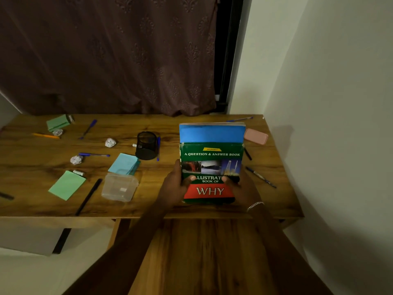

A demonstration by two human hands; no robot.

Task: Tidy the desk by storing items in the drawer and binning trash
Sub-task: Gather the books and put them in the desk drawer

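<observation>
**Head view.**

1. Green book point(211, 167): cover up, right of the pen cup point(146, 148) and nearer the desk's front edge. Cover read "A QUESTION & ANSWER BOOK", "ILLUSTRAT… BOOK OF" and "WHY" in white on red. The yellow tab was illegible.
2. Blue book point(211, 134): stacked under the green one, its far end projecting.
3. Left hand point(174, 184): wrapped round the stack's left edge, thumb across the cover.
4. Right hand point(242, 187): wrapped round the right edge, thumb on the cover, bracelet point(255, 206) at the wrist.
5. Blue notes point(124, 163) and clear tub point(120, 187): left of the cup, toward the front.
6. Paper balls: one just left of the cup point(110, 142), one farther left point(76, 159), and one far left point(57, 132) touching a green notebook point(58, 122).
7. Pink case point(255, 136): right of the cup, near the desk's point(32, 205) right edge.
8. Black pen point(88, 196): left of the cup, its tip at the front edge.
9. Bare wood lay between the tub and the left hand.
10. Wooden panel point(202, 252): below the front edge, possibly the drawer, but too dim to tell.
</observation>
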